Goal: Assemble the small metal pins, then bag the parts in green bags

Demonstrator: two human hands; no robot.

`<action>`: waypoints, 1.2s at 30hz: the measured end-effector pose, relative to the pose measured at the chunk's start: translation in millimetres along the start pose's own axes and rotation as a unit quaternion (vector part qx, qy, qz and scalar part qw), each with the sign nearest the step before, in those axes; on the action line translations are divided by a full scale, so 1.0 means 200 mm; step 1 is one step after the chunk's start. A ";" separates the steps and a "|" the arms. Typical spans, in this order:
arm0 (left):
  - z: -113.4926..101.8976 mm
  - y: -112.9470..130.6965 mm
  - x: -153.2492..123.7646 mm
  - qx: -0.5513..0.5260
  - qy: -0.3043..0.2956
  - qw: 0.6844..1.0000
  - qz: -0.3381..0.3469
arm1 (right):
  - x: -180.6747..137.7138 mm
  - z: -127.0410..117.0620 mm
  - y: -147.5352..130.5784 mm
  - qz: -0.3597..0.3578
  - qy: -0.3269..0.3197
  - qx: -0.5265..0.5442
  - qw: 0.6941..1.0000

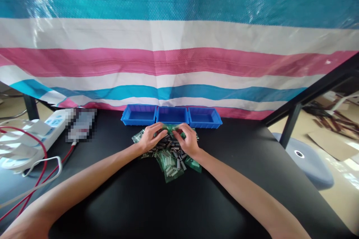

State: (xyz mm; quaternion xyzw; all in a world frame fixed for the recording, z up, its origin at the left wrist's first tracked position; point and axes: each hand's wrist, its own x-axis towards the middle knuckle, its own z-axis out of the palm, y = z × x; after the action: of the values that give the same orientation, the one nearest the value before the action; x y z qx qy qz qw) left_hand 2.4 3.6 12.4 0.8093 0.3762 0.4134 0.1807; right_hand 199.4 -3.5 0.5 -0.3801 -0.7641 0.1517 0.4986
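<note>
My left hand (153, 137) and my right hand (188, 140) are both closed on a green-tinted clear plastic bag (169, 127), one hand at each side of it. The bag is held just in front of the middle blue bin. Below the hands lies a pile of small metallic pieces (176, 153), too small to name. Another green plastic bag (169, 166) with pale, short pieces in it lies at the near side of the pile. More such bag plastic shows beside each hand.
Three blue bins stand in a row behind the pile: a left bin (139, 122), a middle bin (172, 115) and a right bin (205, 123). A white power strip (53, 123) with plugs and red and white cables lies at the left. A striped sheet (179, 59) hangs behind the black table (230, 149).
</note>
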 end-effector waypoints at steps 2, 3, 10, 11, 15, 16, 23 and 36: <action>0.00 -0.01 0.00 0.016 0.001 1.000 -0.002 | 0.00 0.00 0.00 0.005 0.005 0.002 1.000; 0.01 -0.01 0.00 0.027 0.002 1.000 -0.002 | 0.00 0.00 0.00 0.007 0.009 0.002 1.000; 0.04 -0.06 0.01 0.061 0.010 0.998 0.025 | 0.00 0.00 0.00 0.006 0.006 0.004 1.000; 0.04 -0.06 0.00 0.061 0.012 0.998 0.029 | 0.00 0.00 0.00 0.004 0.004 0.005 1.000; 0.04 -0.06 0.00 0.049 0.020 0.998 0.030 | 0.01 0.00 -0.01 -0.016 0.002 0.008 1.000; 0.04 -0.05 0.00 0.043 0.021 0.998 0.029 | 0.01 0.00 -0.01 -0.023 0.003 0.007 1.000; 0.02 -0.04 0.00 0.014 0.018 1.000 0.007 | 0.01 0.00 0.00 -0.025 -0.004 -0.006 1.000; 0.01 -0.02 0.00 0.003 -0.014 1.000 -0.022 | 0.00 0.01 0.00 -0.008 -0.009 -0.014 1.000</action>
State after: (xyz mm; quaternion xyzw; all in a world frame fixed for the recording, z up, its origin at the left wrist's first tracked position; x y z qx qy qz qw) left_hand 2.1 6.4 9.0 0.8072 0.3922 0.3967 0.1929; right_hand 198.7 -2.9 -0.6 -0.3793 -0.7741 0.1401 0.4871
